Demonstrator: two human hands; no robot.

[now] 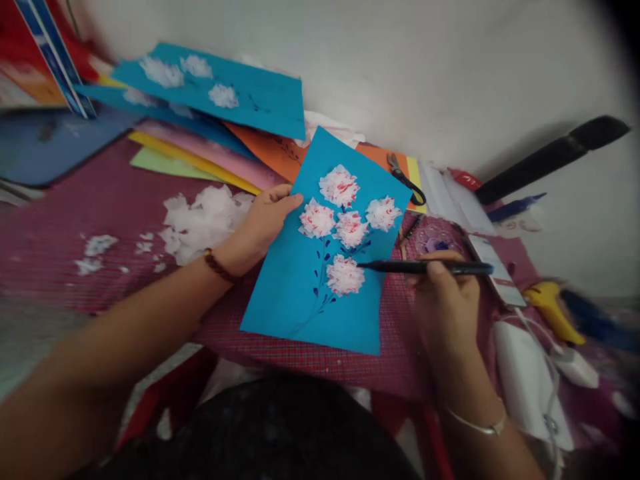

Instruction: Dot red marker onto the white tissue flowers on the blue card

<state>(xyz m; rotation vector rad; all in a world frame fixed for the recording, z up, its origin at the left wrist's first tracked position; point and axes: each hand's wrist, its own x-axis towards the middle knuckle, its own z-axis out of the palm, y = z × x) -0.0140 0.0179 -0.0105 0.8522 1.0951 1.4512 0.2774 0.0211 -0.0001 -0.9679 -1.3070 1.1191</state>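
My left hand (267, 217) grips the left edge of a blue paper sheet (285, 287), thumb on top, and holds it tilted above the table. Several white tissue-paper flowers (339, 185) with red streaks are stuck on the sheet. Thin painted stems and small dark blue leaves (320, 280) run between and below them. My right hand (447, 290) is closed around a slim black pen (415, 267). The pen's tip points left and lies at the right side of the lowest flower; whether it touches cannot be made out.
Torn white tissue (203, 220) lies left on the red checked tablecloth (125, 167). Behind are more blue sheets with white flowers (270, 100) and coloured papers. Scissors (405, 179), a paint palette (437, 240), a white power strip (530, 380) and a yellow-handled tool (553, 310) are right.
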